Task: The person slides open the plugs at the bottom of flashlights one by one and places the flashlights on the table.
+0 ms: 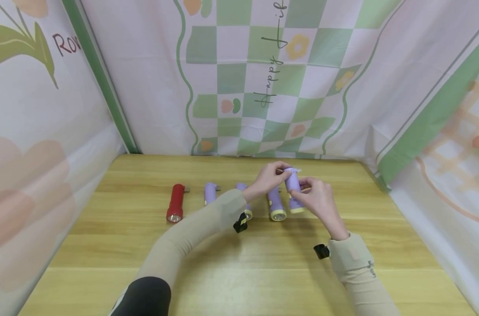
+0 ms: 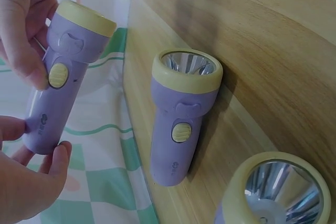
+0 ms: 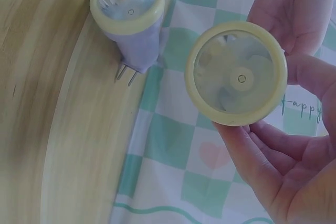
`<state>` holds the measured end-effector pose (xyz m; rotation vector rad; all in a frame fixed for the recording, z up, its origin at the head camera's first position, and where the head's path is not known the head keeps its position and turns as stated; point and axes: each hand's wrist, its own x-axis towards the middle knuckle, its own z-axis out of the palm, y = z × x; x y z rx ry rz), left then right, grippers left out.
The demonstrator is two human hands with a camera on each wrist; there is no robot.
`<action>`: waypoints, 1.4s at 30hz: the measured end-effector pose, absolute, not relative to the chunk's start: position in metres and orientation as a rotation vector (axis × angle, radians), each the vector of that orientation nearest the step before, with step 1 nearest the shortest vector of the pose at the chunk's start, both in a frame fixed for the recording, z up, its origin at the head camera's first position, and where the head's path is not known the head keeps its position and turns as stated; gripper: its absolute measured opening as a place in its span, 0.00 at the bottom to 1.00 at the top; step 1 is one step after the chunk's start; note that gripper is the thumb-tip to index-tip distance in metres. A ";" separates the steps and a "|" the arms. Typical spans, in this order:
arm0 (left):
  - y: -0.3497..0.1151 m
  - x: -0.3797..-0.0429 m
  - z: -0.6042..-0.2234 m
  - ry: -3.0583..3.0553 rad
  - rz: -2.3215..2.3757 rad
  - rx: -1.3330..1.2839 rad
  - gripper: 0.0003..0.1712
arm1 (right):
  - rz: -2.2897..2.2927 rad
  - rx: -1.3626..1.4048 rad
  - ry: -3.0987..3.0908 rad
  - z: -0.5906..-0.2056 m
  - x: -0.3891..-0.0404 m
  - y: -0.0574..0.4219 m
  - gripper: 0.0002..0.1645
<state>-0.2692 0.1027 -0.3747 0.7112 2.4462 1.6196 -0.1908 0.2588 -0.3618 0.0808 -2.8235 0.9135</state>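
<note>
At the right end of a row, a purple flashlight (image 1: 292, 181) with a cream rim is held up off the table by both hands. My left hand (image 1: 265, 181) pinches its tail end, where pale prongs stick out. Nearer the head, my right hand (image 1: 317, 199) grips the body with thumb and fingers. The left wrist view shows the held flashlight's cream switch (image 2: 58, 75), with the right thumb beside it. In the right wrist view its lens (image 3: 239, 77) faces the camera. Another purple flashlight (image 1: 276, 205) lies on the table just left of the held one.
Further left lie two more purple flashlights, one (image 1: 210, 193) in plain view and one (image 1: 241, 186) partly behind my left wrist. A red flashlight (image 1: 176, 202) lies at the far left. Printed cloth (image 1: 259, 79) hangs behind the wooden table (image 1: 255, 281).
</note>
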 end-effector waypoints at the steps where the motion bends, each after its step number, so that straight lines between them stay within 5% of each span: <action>1: 0.103 -0.269 -0.375 2.446 1.621 0.717 0.17 | 0.911 0.080 -2.825 -0.362 -0.191 0.259 0.24; 42: 0.130 -0.283 -0.393 2.501 1.522 0.729 0.17 | 0.877 0.020 -2.883 -0.376 -0.199 0.276 0.25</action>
